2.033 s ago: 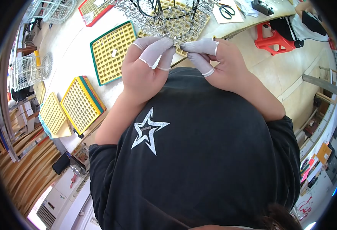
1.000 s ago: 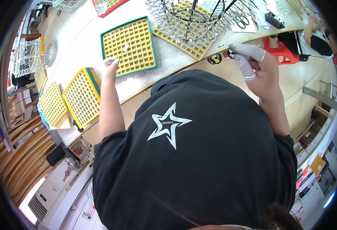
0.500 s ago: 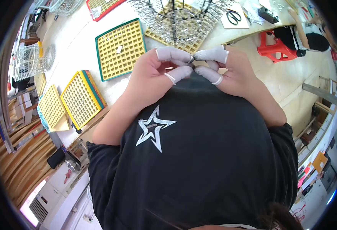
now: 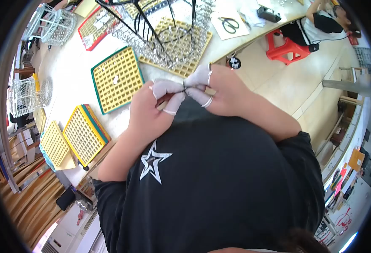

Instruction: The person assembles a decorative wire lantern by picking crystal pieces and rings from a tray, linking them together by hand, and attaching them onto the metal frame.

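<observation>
My left hand (image 4: 154,105) and my right hand (image 4: 221,90) meet fingertip to fingertip in front of my chest. White finger cots cover the thumb and forefinger of each. Both hands pinch one tiny dark piece (image 4: 184,88), mostly hidden by the fingertips, so its kind does not show. Just beyond the fingers stands a black wire rack (image 4: 151,36) hung with many silvery, shiny strands. Beneath it lies a yellow grid tray (image 4: 202,50). Left of my left hand is another yellow grid tray with a green rim (image 4: 96,90), holding a small white tag (image 4: 116,79).
More yellow grid trays (image 4: 84,135) stand at the table's left edge. A red-rimmed tray (image 4: 93,31) is farther back. Scissors (image 4: 229,25) lie on white paper at the back right. A red stool (image 4: 284,48) and a seated person (image 4: 326,25) are to the right. White wire baskets (image 4: 59,27) stand far left.
The view has shifted, so table, trays and rack appear lower and farther left. My hands also appear lower and farther left, their fingertips still pinched together.
</observation>
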The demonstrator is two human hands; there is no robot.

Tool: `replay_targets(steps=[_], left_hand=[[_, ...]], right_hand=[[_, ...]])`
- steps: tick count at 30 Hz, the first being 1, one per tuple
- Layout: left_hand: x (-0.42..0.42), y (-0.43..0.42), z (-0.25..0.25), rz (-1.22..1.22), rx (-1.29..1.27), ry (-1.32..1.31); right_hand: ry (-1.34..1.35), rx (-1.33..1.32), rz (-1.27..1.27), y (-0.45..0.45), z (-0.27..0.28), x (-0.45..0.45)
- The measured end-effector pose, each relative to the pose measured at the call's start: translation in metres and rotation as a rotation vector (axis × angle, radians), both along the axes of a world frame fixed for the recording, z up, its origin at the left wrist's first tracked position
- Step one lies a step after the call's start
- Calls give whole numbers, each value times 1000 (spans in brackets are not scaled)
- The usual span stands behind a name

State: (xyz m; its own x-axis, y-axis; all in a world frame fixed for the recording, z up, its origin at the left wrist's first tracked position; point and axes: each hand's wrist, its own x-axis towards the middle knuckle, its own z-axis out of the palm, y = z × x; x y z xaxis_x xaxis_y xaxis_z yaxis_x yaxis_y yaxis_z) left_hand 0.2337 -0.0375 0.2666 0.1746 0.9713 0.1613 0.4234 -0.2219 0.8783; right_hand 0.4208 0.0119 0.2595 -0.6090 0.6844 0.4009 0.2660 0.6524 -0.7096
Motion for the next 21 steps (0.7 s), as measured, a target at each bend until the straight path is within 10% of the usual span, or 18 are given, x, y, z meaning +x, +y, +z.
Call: replay_targets(steps=[12, 15, 21], left_hand=[[43, -12, -26, 280, 67, -612], [49, -11, -27, 421, 379, -137], [71, -18, -21, 391, 257, -301]], right_hand=[[163, -438, 151, 17, -14, 13], [232, -591, 218, 23, -9, 14], [94, -179, 232, 39, -11, 17]])
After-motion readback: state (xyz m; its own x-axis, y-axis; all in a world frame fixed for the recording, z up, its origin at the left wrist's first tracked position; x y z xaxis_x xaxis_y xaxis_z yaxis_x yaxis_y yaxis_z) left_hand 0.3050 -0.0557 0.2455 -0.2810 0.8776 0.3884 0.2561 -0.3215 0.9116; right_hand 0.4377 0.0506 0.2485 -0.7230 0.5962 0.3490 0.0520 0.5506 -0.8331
